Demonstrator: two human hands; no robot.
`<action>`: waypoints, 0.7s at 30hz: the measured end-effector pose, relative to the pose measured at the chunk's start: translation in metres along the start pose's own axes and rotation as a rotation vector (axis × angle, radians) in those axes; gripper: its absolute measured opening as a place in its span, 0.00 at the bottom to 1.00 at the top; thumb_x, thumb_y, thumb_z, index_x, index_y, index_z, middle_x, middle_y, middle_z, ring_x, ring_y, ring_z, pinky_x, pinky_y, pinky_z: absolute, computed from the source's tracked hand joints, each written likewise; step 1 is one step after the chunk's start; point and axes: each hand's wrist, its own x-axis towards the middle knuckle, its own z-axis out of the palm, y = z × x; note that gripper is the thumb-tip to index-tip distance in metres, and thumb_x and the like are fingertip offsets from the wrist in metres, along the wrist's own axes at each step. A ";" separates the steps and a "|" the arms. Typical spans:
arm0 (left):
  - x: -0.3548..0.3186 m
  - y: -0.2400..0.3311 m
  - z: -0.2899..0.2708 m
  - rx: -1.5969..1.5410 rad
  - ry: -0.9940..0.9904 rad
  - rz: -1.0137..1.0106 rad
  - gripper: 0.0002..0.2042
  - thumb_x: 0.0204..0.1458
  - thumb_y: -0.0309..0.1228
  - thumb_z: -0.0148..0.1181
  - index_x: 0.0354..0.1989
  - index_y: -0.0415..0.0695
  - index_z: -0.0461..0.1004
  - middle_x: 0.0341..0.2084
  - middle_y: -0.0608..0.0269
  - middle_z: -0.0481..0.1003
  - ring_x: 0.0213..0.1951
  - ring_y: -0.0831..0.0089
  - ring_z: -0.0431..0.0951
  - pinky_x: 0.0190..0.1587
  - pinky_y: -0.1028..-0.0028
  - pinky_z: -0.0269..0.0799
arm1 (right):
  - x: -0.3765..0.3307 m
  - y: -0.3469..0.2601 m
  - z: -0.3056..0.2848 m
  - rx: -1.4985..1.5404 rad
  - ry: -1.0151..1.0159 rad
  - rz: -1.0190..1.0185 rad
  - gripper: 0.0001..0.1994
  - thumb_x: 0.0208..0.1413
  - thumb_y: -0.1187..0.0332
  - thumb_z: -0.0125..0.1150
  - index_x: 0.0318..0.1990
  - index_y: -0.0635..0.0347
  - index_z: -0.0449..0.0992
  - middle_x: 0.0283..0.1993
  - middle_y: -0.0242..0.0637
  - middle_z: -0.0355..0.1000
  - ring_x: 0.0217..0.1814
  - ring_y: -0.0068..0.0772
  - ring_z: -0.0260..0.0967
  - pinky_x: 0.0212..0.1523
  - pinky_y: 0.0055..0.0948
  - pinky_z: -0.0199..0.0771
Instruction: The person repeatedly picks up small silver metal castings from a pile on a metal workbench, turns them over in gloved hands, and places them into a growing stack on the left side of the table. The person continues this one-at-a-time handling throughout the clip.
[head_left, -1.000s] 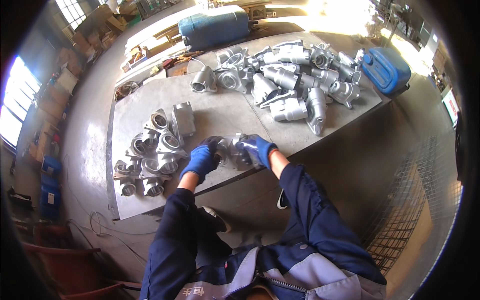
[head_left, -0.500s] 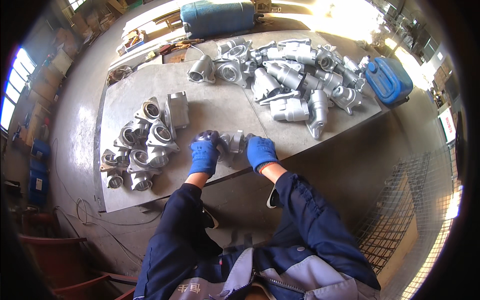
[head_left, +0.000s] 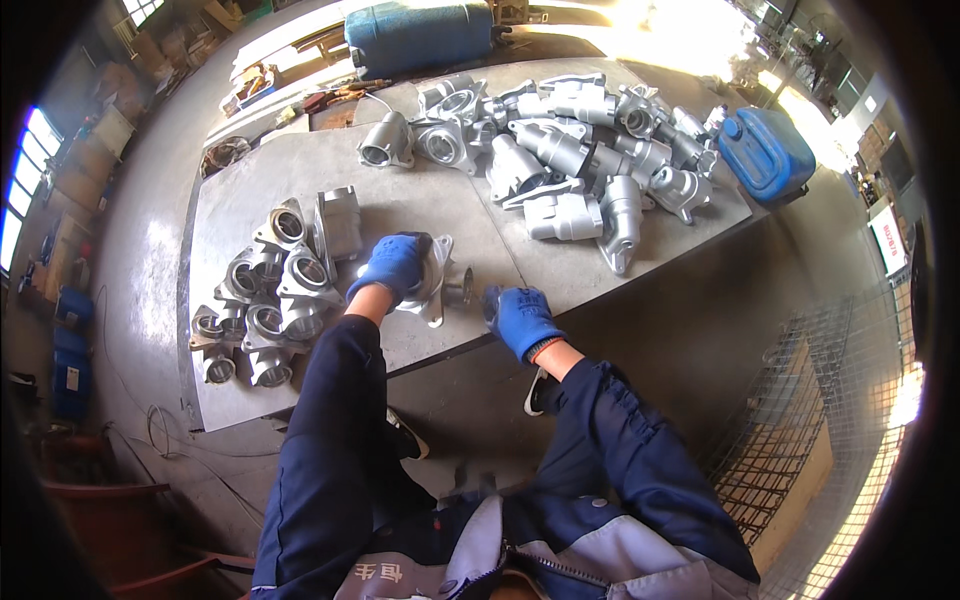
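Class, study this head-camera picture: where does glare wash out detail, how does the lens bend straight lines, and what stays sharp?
In the head view, sunlight blows out the top right, beyond the far heap of castings; the table edges bow outward and a black ring frames the picture, typical fisheye; the left hand on the casting and the right hand look sharp, while the rim stays dim.

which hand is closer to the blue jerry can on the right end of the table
Right. The right hand is at the table's near edge, well short of the blue jerry can; the left hand is farther left, on a metal casting.
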 end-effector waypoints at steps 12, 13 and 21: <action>0.003 -0.022 -0.018 -0.459 0.074 0.120 0.19 0.43 0.44 0.67 0.42 0.46 0.79 0.42 0.53 0.78 0.45 0.53 0.77 0.49 0.63 0.72 | 0.065 0.007 -0.015 -0.298 -0.012 0.036 0.10 0.57 0.68 0.49 0.40 0.49 0.79 0.38 0.37 0.79 0.41 0.37 0.79 0.42 0.38 0.74; 0.000 -0.025 -0.014 -0.372 0.067 0.105 0.20 0.43 0.44 0.67 0.42 0.46 0.79 0.42 0.52 0.78 0.45 0.53 0.77 0.49 0.63 0.73 | 0.072 0.007 -0.014 -0.289 -0.016 0.033 0.10 0.57 0.68 0.49 0.40 0.50 0.79 0.38 0.37 0.80 0.41 0.37 0.79 0.42 0.38 0.74; 0.000 -0.010 -0.022 -0.079 0.058 0.146 0.16 0.45 0.36 0.62 0.45 0.51 0.77 0.36 0.56 0.79 0.39 0.55 0.79 0.43 0.61 0.74 | 0.120 0.006 -0.023 -0.341 -0.091 -0.076 0.12 0.57 0.66 0.50 0.38 0.51 0.83 0.40 0.39 0.80 0.43 0.37 0.79 0.40 0.36 0.76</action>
